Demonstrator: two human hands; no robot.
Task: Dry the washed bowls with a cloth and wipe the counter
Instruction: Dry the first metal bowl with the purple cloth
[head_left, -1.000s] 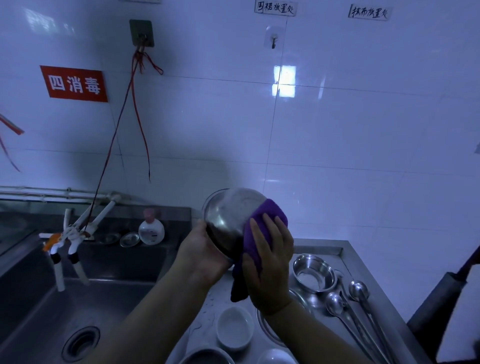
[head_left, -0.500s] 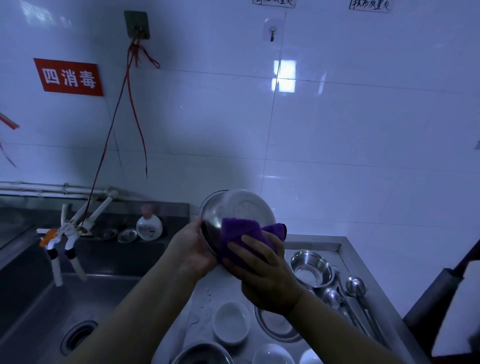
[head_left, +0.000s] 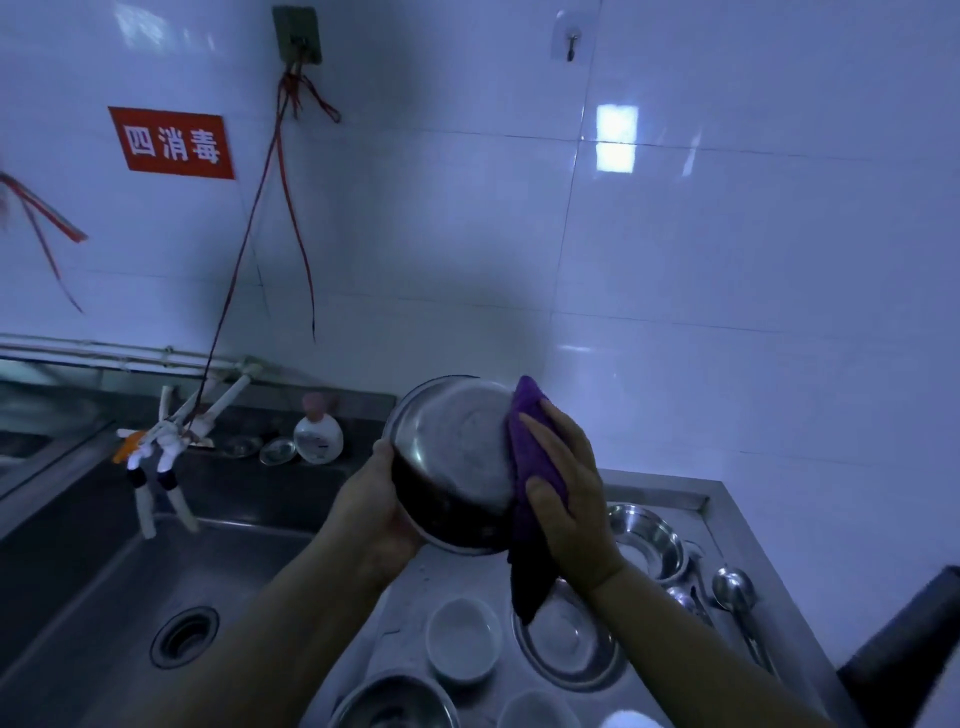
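The left hand (head_left: 376, 512) grips a steel bowl (head_left: 457, 462) by its left rim, fingers curled under the edge, and holds it tilted in the air above the surface (head_left: 727, 499), its underside turned toward the camera. The right hand (head_left: 566, 499) presses a purple cloth (head_left: 532, 467) against the bowl's right side; its fingers lie fairly straight over the cloth, with the thumb low on it. The cloth's loose end hangs down below the bowl.

Under the hands, on the surface, stand a small white bowl (head_left: 462, 644) and, just to its right, a shallow steel plate (head_left: 566, 642) partly hidden by the hanging cloth. Behind the plate, nearer the wall, sits a second steel bowl (head_left: 647, 540), upright. Two ladles (head_left: 732, 590) lie beside it along the surface's right edge. At the bottom edge of the view, the rims of another steel bowl (head_left: 395, 701) and more white dishes (head_left: 537, 709) show, cut off by the frame.

To the left lies a sink (head_left: 104, 597) with a round drain (head_left: 184, 636). A white tap (head_left: 166, 436) with two spouts hangs over it, tied with red string (head_left: 249, 228) to a wall hook. A bottle (head_left: 318, 436) stands on the ledge behind the sink. A red sign (head_left: 174, 143) is fixed to the white tiles.
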